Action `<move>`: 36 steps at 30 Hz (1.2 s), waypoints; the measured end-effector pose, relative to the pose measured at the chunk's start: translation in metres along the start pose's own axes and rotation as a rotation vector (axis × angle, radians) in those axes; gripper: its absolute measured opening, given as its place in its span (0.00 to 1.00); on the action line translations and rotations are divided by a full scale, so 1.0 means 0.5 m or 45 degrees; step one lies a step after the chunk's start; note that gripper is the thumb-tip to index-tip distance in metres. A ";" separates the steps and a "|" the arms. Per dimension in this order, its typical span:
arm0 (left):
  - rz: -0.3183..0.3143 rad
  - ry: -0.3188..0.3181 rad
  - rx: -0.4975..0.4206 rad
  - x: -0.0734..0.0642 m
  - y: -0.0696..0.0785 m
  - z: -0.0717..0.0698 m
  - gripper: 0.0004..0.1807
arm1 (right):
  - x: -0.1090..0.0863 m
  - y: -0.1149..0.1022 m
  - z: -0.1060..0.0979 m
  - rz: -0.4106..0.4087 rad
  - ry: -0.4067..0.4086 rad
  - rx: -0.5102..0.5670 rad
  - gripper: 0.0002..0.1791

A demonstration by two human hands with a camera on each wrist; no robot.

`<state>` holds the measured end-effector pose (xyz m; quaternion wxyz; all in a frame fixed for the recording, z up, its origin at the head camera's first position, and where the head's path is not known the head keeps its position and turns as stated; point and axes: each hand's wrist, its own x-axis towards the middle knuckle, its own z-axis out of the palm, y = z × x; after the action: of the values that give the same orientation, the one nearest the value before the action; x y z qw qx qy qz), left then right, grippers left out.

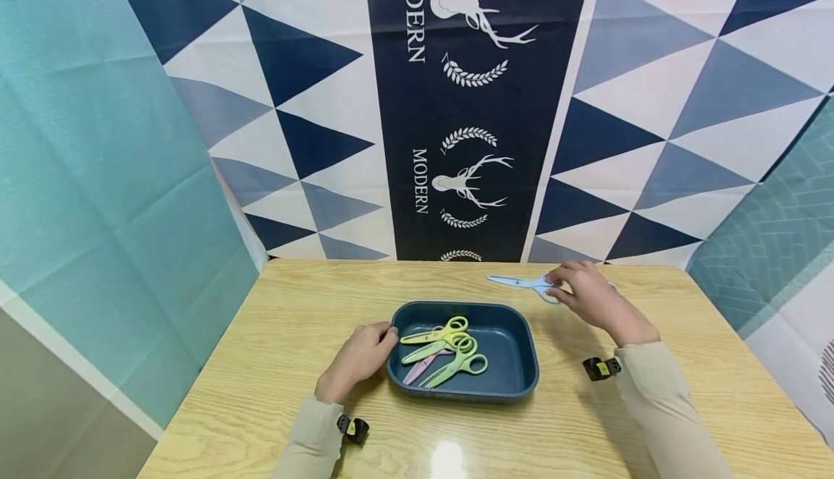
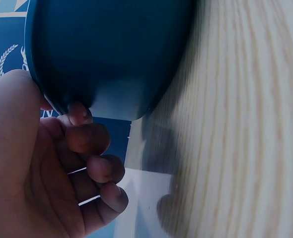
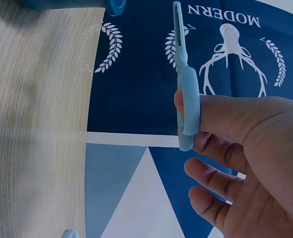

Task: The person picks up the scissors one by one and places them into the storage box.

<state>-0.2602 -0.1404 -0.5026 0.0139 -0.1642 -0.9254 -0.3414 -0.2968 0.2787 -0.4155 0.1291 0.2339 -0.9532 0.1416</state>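
A dark blue rectangular box (image 1: 510,359) stands on the table, holding several scissors at its left side. Among them are yellow scissors (image 1: 425,336), green scissors (image 1: 446,372) and pink scissors (image 1: 415,370), which overlap each other. My left hand (image 1: 360,356) pinches the box's left rim, thumb over the edge and fingers against the outer wall (image 2: 111,54). Beyond the box's far right corner, my right hand (image 1: 589,294) holds light blue scissors (image 1: 517,281) by the handle loops between thumb and fingers. Those scissors (image 3: 188,94) are raised off the table, blades closed and pointing left in the head view.
A small light blue loop (image 3: 70,233) lies on the wooden table (image 1: 280,298) near the right hand, mostly out of view. Behind the table's far edge hangs a patterned cloth (image 1: 456,103). A teal cloth (image 1: 117,175) hangs at the left.
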 end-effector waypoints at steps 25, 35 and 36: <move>0.000 0.008 0.005 -0.003 -0.004 0.002 0.20 | 0.003 -0.004 0.012 -0.014 0.015 0.018 0.10; 0.001 0.005 0.001 -0.002 -0.004 0.005 0.20 | 0.001 -0.007 0.013 0.006 0.005 0.049 0.10; 0.001 0.004 0.003 -0.002 -0.004 0.005 0.20 | 0.001 -0.007 0.013 0.007 0.006 0.050 0.10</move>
<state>-0.2595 -0.1406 -0.5058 0.0158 -0.1639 -0.9257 -0.3406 -0.2967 0.2736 -0.4206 0.1264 0.2333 -0.9506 0.1613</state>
